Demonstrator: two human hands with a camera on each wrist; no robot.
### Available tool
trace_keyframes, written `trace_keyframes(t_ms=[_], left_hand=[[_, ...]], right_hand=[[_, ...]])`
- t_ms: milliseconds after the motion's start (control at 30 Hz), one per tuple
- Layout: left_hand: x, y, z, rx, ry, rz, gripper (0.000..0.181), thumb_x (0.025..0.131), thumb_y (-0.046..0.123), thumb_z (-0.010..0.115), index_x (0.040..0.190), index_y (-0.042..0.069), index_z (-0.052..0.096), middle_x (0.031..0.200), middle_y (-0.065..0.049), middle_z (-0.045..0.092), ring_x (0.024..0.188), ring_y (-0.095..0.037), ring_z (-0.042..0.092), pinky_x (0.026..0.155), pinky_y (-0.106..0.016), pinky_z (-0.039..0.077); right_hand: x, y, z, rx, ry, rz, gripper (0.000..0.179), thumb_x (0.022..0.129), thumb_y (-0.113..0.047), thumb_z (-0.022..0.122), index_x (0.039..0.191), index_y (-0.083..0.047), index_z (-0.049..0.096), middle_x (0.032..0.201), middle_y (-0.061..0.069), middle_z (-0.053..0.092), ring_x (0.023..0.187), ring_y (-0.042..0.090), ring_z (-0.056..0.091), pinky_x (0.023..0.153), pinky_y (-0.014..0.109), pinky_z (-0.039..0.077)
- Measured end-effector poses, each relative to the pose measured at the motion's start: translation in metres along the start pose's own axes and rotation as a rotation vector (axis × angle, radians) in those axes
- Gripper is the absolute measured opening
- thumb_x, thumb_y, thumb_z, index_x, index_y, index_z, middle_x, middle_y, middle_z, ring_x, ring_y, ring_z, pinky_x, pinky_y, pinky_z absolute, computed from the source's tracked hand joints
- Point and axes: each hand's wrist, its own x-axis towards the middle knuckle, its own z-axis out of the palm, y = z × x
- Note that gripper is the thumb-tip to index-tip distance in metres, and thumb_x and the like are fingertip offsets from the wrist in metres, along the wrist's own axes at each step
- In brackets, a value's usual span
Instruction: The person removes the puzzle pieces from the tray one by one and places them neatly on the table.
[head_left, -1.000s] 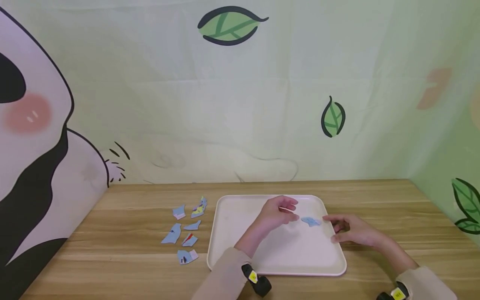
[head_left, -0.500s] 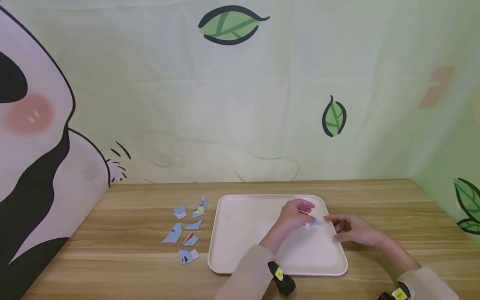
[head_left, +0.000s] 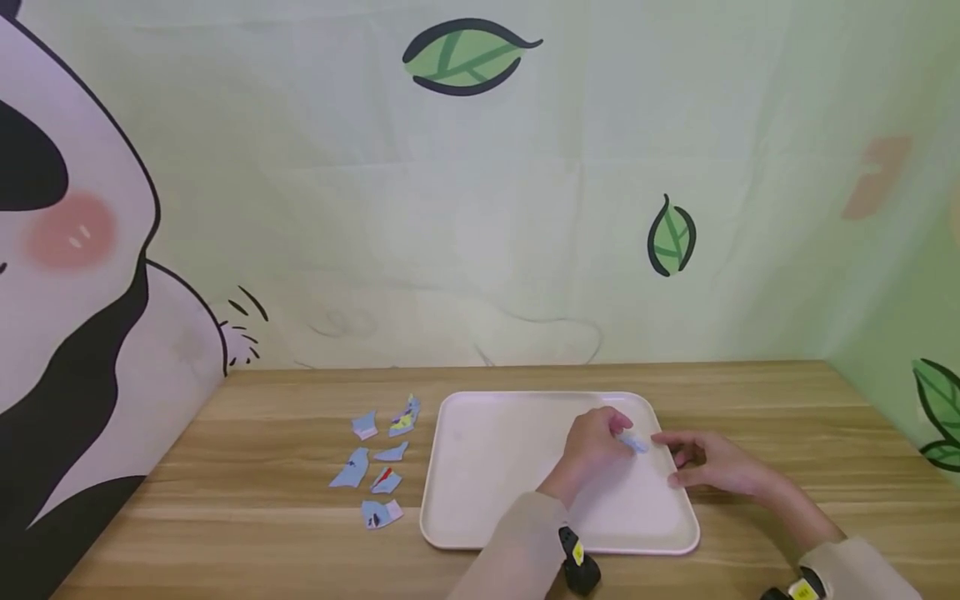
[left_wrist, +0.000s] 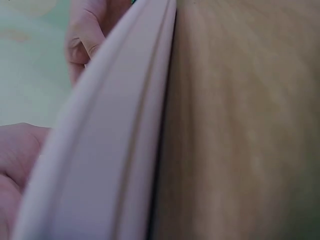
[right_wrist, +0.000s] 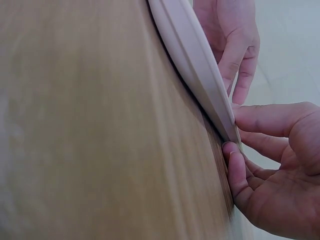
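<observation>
A small, irregular light blue puzzle piece (head_left: 634, 442) is at the right side of the white tray (head_left: 498, 483). My left hand (head_left: 596, 440) reaches across the tray and pinches this piece by its left side, its fingers covering part of it. Along the tray's right rim, my right hand (head_left: 716, 461) touches the edge with the index fingertip and thumb. In the right wrist view the right index finger (right_wrist: 267, 119) is stretched out against the rim, with the thumb lower down beside the tray's edge.
Several blue puzzle pieces (head_left: 350, 468) with printed bits lie on the wooden table (head_left: 285, 533) left of the tray. Behind the table hangs a pale green backdrop (head_left: 480, 250) with leaves and a panda. Both wrists wear black cameras (head_left: 581, 571).
My left hand has moved right across the tray and come down onto the blue puzzle piece, covering part of it. My right hand stays at the tray's right rim.
</observation>
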Motion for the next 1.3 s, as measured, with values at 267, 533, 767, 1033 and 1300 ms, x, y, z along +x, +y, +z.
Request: trace_keyframes(t_ms=[267,533,767,1033,1300], left_hand=[[0.002,0.0,0.003,0.106,0.003,0.008,0.025,0.063,0.006,0.073,0.086,0.015,0.067,0.073,0.01,0.057,0.066,-0.003,0.049,0.061,-0.015,0.038],[0.001,0.001,0.004,0.103,-0.013,0.013,0.025,0.065,0.005,0.073,0.086,0.016,0.067,0.075,0.008,0.062,0.068,-0.003,0.053,0.062,-0.014,0.038],[-0.001,0.001,0.002,0.091,-0.031,0.046,0.017,0.066,0.006,0.073,0.079,0.016,0.068,0.07,0.008,0.058,0.067,-0.004,0.048,0.062,-0.015,0.037],[-0.003,0.005,0.0,0.126,-0.067,-0.021,0.015,0.066,0.005,0.072,0.078,0.015,0.073,0.078,0.008,0.067,0.076,-0.006,0.057,0.065,-0.015,0.042],[-0.013,0.006,-0.022,0.018,-0.13,0.003,0.015,0.069,0.008,0.071,0.082,0.013,0.075,0.072,0.008,0.068,0.063,-0.001,0.047,0.058,-0.014,0.038]], right_hand=[[0.0,-0.001,0.0,0.014,-0.001,-0.002,0.061,0.076,-0.007,0.069,0.123,0.019,0.041,0.087,0.01,0.055,0.077,0.007,0.049,0.065,0.019,0.043],[0.0,0.002,0.0,0.013,0.003,0.005,0.06,0.076,-0.007,0.069,0.123,0.018,0.042,0.087,0.01,0.055,0.077,0.007,0.05,0.065,0.019,0.043],[0.0,0.001,0.0,0.018,0.001,0.011,0.06,0.076,-0.007,0.069,0.123,0.018,0.042,0.088,0.01,0.055,0.077,0.007,0.05,0.064,0.019,0.043],[0.0,0.0,-0.001,0.019,-0.007,0.003,0.06,0.076,-0.007,0.069,0.123,0.018,0.041,0.089,0.01,0.056,0.078,0.007,0.05,0.065,0.019,0.044],[0.0,0.003,-0.001,0.01,-0.001,-0.014,0.06,0.076,-0.008,0.069,0.122,0.019,0.041,0.087,0.008,0.056,0.077,0.005,0.051,0.064,0.019,0.044]])
